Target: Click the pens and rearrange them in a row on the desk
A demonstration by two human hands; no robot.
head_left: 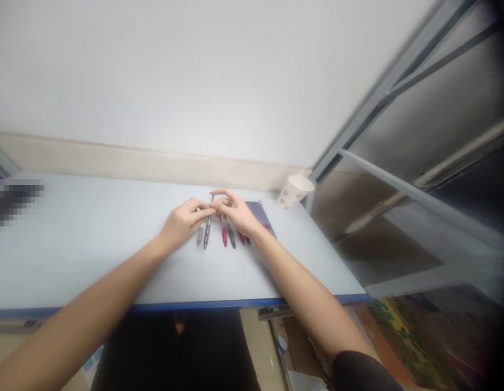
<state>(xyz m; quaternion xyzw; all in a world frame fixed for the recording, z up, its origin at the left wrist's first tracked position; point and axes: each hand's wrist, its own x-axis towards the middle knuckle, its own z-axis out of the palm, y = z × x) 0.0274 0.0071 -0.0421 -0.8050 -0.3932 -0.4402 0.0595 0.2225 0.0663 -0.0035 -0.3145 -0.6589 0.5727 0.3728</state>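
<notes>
Several pens lie side by side on a pale grey table [93, 255]: two grey pens [203, 234] on the left, then a red pen [224, 237], a dark pen [232, 240] and another red one mostly hidden under my right hand. My left hand [183, 222] and my right hand [235, 210] meet above the pens' far ends. Both pinch the top of one grey pen, fingertips touching. A dark purple book [262, 215] lies under and behind my right hand.
A white paper cup with red spots [293, 191] stands at the table's far right corner against the wall. A grey metal frame [382, 92] rises to the right. A blurred dark object [13, 201] sits at the far left. The table's blue front edge [195, 305] is near me.
</notes>
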